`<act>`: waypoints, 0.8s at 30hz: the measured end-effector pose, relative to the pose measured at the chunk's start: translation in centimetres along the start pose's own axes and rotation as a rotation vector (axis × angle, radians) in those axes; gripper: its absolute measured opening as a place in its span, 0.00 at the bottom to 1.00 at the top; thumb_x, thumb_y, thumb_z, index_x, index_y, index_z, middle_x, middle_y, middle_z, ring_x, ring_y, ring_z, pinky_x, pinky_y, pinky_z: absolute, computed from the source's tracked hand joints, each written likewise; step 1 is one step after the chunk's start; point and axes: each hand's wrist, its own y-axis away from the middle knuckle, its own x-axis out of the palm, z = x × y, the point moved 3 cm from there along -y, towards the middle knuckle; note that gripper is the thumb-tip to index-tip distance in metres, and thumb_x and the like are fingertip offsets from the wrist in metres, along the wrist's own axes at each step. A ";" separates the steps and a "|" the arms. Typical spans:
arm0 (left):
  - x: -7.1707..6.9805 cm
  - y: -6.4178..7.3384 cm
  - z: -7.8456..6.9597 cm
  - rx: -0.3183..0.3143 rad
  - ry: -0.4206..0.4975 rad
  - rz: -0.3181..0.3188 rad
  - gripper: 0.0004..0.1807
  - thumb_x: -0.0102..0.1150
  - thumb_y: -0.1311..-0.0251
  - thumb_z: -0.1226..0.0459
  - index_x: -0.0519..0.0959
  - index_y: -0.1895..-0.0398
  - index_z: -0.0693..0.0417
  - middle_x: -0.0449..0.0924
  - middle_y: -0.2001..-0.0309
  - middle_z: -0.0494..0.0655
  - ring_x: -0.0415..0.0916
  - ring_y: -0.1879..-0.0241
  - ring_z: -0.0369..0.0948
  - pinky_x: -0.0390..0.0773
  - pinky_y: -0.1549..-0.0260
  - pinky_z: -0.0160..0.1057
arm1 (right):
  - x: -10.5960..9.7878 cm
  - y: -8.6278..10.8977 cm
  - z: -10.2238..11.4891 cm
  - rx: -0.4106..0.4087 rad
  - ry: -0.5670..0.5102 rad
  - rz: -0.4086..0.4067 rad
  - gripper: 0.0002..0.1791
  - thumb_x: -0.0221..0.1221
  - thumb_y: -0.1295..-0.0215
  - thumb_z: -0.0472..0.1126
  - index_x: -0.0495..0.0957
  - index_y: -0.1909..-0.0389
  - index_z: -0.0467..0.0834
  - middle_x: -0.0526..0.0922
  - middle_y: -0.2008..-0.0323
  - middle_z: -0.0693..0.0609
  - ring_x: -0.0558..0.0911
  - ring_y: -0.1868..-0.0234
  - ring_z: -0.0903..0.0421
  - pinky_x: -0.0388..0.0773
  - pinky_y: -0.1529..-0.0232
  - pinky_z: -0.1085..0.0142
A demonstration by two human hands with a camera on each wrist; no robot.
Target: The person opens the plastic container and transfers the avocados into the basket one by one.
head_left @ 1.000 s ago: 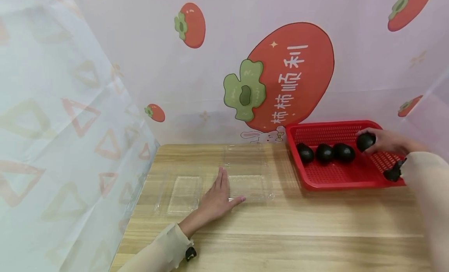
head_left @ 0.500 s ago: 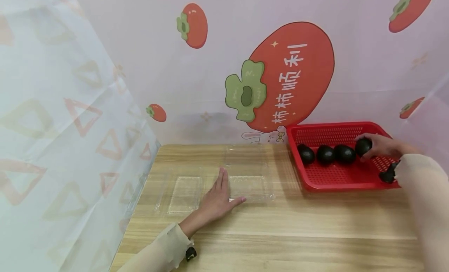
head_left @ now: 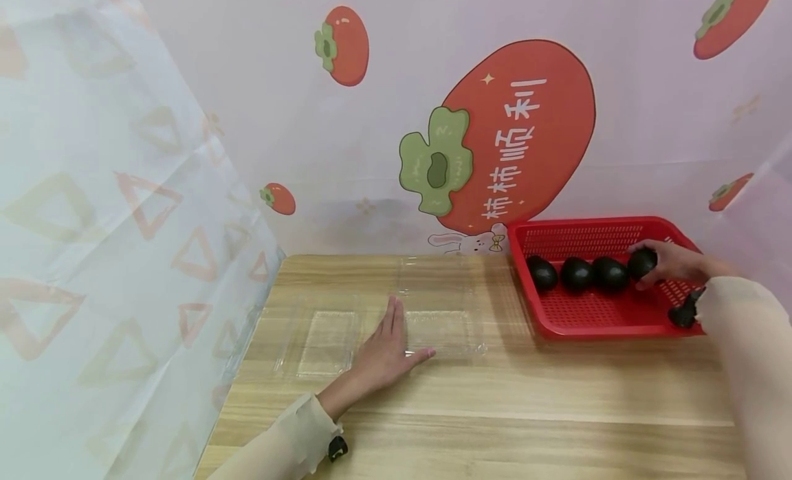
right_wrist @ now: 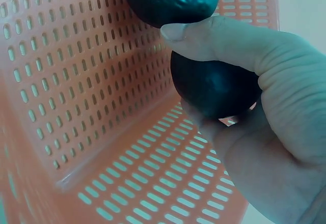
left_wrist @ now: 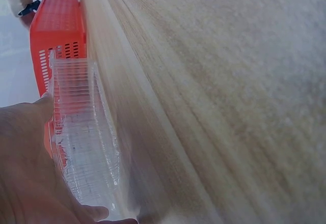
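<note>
My right hand [head_left: 677,260] grips a dark avocado [head_left: 641,263] inside the red plastic basket [head_left: 597,331]. In the right wrist view the thumb lies over this avocado [right_wrist: 214,84], and the other fingers curl beneath it. Three more avocados, the middle one [head_left: 577,274] among them, lie in a row to its left. My left hand [head_left: 382,355] has its fingers straight along the left side of a clear plastic clamshell box [head_left: 438,332], its thumb spread near the front edge. The left wrist view shows the box [left_wrist: 81,132] right beside that palm.
Another clear plastic box [head_left: 326,342] stands left of my left hand. The wooden table [head_left: 470,425] runs back to a wall covering [head_left: 371,136] printed with persimmons. The basket is at the back right, close to that wall.
My right hand has lowered the avocado slightly and brought it left, close to the end of the row. The left hand stays in place by the box.
</note>
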 end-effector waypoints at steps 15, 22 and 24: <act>-0.2 0.2 -0.2 0.006 0.020 -0.006 0.65 0.57 0.32 0.31 0.34 0.14 0.63 0.29 0.14 0.59 0.44 0.17 0.57 0.66 0.26 0.58 | 0.0 -0.3 -0.3 -0.028 -0.026 -0.008 0.42 0.74 0.40 0.32 0.60 0.32 0.22 0.63 0.36 0.15 0.68 0.40 0.20 0.71 0.41 0.25; -0.3 0.1 -0.2 0.016 0.028 -0.015 0.65 0.57 0.32 0.32 0.35 0.14 0.65 0.31 0.14 0.61 0.45 0.17 0.58 0.65 0.26 0.59 | 0.1 -0.3 -0.3 -0.029 -0.020 -0.008 0.42 0.74 0.38 0.34 0.62 0.32 0.21 0.62 0.34 0.15 0.69 0.40 0.21 0.71 0.41 0.25; -0.2 0.1 -0.2 0.013 0.027 -0.014 0.65 0.57 0.32 0.31 0.35 0.14 0.64 0.31 0.14 0.60 0.45 0.17 0.57 0.65 0.26 0.59 | 0.1 -0.4 -0.3 -0.030 -0.024 -0.007 0.42 0.74 0.38 0.34 0.61 0.32 0.21 0.63 0.35 0.15 0.69 0.40 0.21 0.71 0.41 0.26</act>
